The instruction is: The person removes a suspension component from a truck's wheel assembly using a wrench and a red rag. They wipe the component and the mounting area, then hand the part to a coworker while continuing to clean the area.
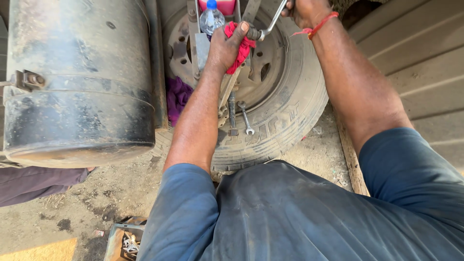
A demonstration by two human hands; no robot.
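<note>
Our left hand (pixel 226 48) sits at the top centre of the frame, closed over a red rag (pixel 240 46) and pressing it against the fitting at the wheel hub. Our right hand (pixel 303 10), further right along the top edge and partly cut off by it, is clamped on the shaft of a wrench (pixel 270 23) whose head meets the fitting just beside the left thumb. The hands are apart, with the wrench running between them.

The wrench looks like stiff bare steel, probably greasy and slippery. We judge the far end of the shaft the best place to grip for leverage. The rag is soft and light and gives the left palm a hold on the oily metal.

A tyre (pixel 295 104) lies flat on the ground in the centre of the frame, with a spare spanner (pixel 245 117) resting on its sidewall below the left forearm. A purple cloth (pixel 177 96) is tucked left of that. A plastic bottle (pixel 211 18) stands at the top. A dark tank (pixel 79 77) fills the upper left. A tray of bolts (pixel 126 239) shows at the bottom left.
</note>
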